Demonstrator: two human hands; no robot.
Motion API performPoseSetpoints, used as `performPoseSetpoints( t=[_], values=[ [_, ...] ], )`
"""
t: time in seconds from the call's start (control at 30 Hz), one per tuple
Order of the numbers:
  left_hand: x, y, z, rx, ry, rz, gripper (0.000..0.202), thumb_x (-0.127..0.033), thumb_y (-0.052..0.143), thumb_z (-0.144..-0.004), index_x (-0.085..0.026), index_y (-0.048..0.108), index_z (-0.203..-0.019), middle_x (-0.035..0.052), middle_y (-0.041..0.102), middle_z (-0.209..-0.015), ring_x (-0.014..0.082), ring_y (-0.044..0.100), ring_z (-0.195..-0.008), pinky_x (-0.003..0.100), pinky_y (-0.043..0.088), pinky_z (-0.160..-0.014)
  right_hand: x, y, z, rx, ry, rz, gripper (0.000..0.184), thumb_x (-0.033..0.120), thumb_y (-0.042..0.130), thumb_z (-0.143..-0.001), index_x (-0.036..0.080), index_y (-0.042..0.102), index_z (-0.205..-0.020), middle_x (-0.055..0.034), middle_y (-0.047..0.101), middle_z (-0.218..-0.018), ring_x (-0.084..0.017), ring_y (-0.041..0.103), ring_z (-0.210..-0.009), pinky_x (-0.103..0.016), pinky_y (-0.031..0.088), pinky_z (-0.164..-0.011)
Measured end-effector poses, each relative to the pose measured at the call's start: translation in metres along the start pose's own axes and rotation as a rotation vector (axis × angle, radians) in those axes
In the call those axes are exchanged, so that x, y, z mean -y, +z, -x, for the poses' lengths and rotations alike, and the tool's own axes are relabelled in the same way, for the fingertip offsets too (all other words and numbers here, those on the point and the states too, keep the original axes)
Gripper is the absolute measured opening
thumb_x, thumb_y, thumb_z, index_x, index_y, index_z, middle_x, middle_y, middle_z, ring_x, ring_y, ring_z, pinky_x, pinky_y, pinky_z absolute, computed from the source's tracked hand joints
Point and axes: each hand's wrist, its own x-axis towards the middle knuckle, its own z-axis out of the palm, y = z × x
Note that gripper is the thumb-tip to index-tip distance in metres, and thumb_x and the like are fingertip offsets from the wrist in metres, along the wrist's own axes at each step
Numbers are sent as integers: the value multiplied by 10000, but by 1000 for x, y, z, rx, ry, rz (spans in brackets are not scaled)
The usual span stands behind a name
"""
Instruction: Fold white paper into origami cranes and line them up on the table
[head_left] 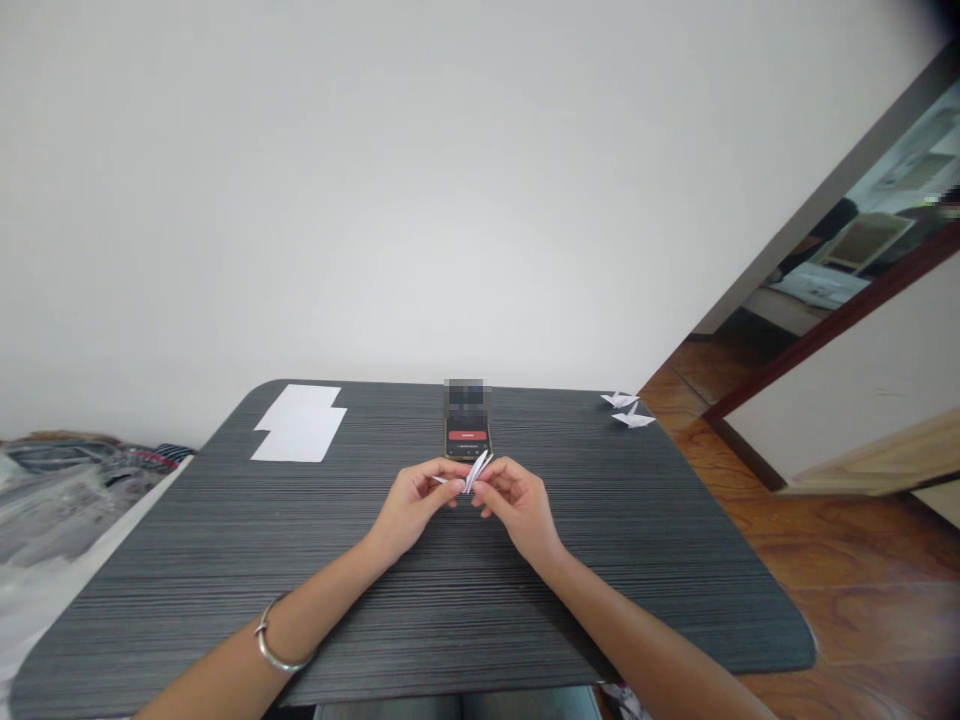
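My left hand (415, 503) and my right hand (517, 503) meet over the middle of a dark striped table (225, 560). Both pinch a small folded white paper piece (475, 470) between their fingertips; its narrow pointed flaps stick up between the hands. A silver bangle (279, 652) sits on my left wrist. Just beyond the hands a phone (466, 432) lies on the table with a red button on its screen.
Several white paper sheets (300, 424) lie at the table's far left. Two folded paper cranes (628, 410) rest at the far right corner. A white wall stands behind. Wooden floor and an open doorway (840, 290) are to the right; bedding (60, 500) lies left.
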Motion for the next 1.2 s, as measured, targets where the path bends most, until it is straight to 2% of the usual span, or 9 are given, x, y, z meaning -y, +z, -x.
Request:
performPoseSetpoints(
  t=[0.27, 0.4, 0.53, 0.77, 0.93, 1.07, 1.2],
  values=[
    [1, 0, -1, -4, -18, 18, 173, -212, 682, -645, -131, 685, -798, 55, 671, -810, 126, 554, -618, 217, 437, -527, -1, -1, 1, 16, -10, -12, 155, 329, 616, -743, 183, 564, -741, 8, 581, -630, -112, 559, -559, -204, 447, -463],
    [4, 0, -2, -6, 9, 78, 117, -188, 717, -595, -132, 663, -681, 15, 617, -676, 117, 559, -578, 212, 450, -504, 0, -1, 2, 51, 1, 0, 156, 320, 635, -722, 185, 561, -747, 8, 582, -637, -114, 561, -565, -204, 444, -455],
    [6, -1, -2, -5, 42, 61, 135, -191, 741, -567, -138, 619, -586, -18, 561, -631, 91, 540, -524, 207, 458, -493, 1, 0, 2, 79, 4, 39, 158, 325, 630, -721, 181, 567, -736, 11, 577, -613, -117, 553, -552, -212, 442, -447],
    [6, -1, 0, -31, 35, 48, 149, -160, 738, -565, -138, 594, -597, -27, 577, -594, 99, 565, -534, 207, 468, -512, 2, 0, 3, 99, 24, 49, 144, 309, 630, -723, 176, 585, -754, 8, 598, -600, -125, 574, -570, -214, 449, -470],
    [7, 0, 0, -41, -28, 88, 168, -144, 715, -586, -135, 568, -667, -30, 602, -547, 98, 565, -500, 216, 469, -519, 1, 0, 3, 97, 19, 44, 164, 329, 638, -717, 176, 591, -750, 5, 606, -604, -124, 574, -556, -218, 452, -468],
    [6, 2, 0, -62, 2, 121, 283, -139, 740, -556, -153, 497, -702, -45, 602, -559, 96, 571, -494, 206, 467, -495, 0, 0, 3, 96, 7, 48, 181, 341, 648, -709, 174, 589, -747, 8, 602, -608, -120, 568, -544, -215, 448, -457],
    [7, 2, 0, -77, 44, 136, 348, -136, 765, -524, -158, 431, -623, -46, 599, -600, 89, 569, -514, 197, 459, -490, -1, 0, 3, 105, 13, 53, 174, 334, 648, -711, 177, 587, -753, 9, 597, -611, -118, 563, -542, -212, 440, -454]
  ],
)
